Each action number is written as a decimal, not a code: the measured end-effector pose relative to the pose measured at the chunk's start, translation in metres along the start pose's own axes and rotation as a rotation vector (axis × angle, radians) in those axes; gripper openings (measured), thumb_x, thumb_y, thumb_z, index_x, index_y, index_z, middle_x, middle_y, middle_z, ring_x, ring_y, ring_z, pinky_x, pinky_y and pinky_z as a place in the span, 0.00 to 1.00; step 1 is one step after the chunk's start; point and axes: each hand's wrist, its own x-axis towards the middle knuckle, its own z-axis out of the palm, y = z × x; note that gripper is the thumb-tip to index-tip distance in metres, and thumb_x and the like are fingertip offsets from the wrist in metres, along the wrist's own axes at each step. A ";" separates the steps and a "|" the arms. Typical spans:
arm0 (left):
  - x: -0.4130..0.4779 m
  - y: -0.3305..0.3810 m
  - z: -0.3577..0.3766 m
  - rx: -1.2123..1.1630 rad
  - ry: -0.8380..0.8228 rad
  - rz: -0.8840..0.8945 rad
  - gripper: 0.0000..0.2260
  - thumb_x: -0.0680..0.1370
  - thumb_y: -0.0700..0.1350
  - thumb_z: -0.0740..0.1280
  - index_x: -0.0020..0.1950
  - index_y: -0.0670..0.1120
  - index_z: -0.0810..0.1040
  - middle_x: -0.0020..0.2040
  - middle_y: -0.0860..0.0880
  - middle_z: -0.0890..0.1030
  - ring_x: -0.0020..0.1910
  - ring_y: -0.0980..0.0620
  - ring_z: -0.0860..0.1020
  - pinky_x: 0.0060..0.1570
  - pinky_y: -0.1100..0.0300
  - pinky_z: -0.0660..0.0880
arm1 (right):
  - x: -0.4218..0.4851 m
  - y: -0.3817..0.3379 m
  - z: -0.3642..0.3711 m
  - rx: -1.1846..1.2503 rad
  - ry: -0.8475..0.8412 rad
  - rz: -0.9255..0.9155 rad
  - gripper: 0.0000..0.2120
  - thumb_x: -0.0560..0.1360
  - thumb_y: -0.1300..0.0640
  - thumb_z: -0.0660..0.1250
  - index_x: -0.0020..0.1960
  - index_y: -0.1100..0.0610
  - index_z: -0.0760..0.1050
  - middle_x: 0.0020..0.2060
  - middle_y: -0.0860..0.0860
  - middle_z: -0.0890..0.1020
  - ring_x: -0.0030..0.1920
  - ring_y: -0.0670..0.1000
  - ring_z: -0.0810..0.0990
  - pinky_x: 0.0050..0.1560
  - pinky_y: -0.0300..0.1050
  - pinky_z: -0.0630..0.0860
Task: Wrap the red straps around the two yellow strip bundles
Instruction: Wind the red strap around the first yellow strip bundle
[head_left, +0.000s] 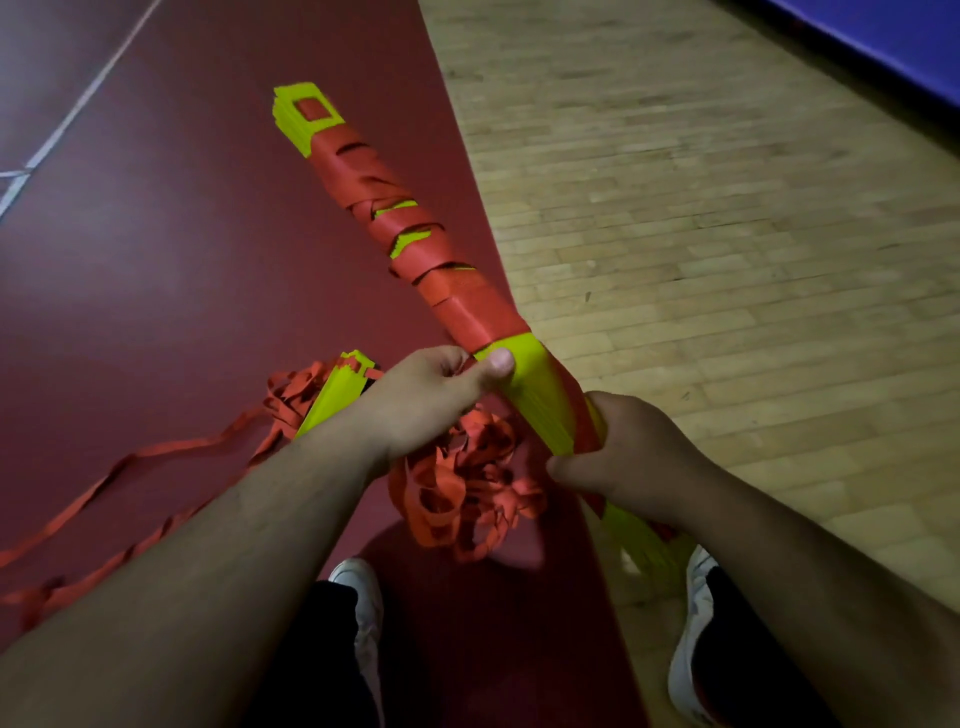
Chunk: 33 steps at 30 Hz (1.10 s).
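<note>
1. Plainly, no brand, label or writing can be read anywhere in view.
2. Left hand (434, 397) has its grip clenched on the held bundle (540, 395), thumb pressed on bare yellow just below the edge of the red wrap (410, 228).
3. Right hand (623, 452) grasps the same bundle lower down, fingers curled round the yellow strips and a red strap running along their right side.
4. From the hands the bundle slants up and away to the left; red strap covers most of that stretch, with small yellow gaps and a bare yellow tip at the far end.
5. Second bundle (340, 387) lies on the red floor (156, 286) behind the left wrist, beside a loose strap pile (467, 488).
6. Loose straps trail left across the floor.
7. Two shoes (363, 597) stand below; wood floor (727, 234) lies to the right.
</note>
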 end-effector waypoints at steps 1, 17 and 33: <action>-0.001 0.002 0.001 -0.012 -0.023 0.002 0.25 0.72 0.70 0.65 0.36 0.48 0.70 0.24 0.58 0.70 0.23 0.58 0.68 0.32 0.61 0.68 | 0.001 0.001 0.000 -0.067 0.058 0.017 0.11 0.66 0.52 0.78 0.40 0.46 0.75 0.30 0.41 0.82 0.33 0.38 0.80 0.30 0.31 0.70; 0.000 -0.001 0.029 -0.527 0.183 -0.380 0.20 0.75 0.63 0.68 0.37 0.47 0.76 0.29 0.49 0.71 0.21 0.53 0.68 0.26 0.64 0.65 | -0.011 -0.014 0.034 -0.670 0.286 -0.239 0.23 0.78 0.44 0.68 0.68 0.51 0.66 0.55 0.51 0.77 0.50 0.53 0.77 0.42 0.45 0.66; -0.005 0.007 0.014 -0.263 0.003 -0.015 0.19 0.76 0.62 0.63 0.38 0.47 0.77 0.28 0.48 0.76 0.24 0.55 0.72 0.24 0.66 0.68 | 0.005 0.002 -0.002 -0.014 -0.105 -0.025 0.14 0.67 0.54 0.79 0.43 0.45 0.74 0.34 0.46 0.80 0.31 0.37 0.77 0.30 0.32 0.70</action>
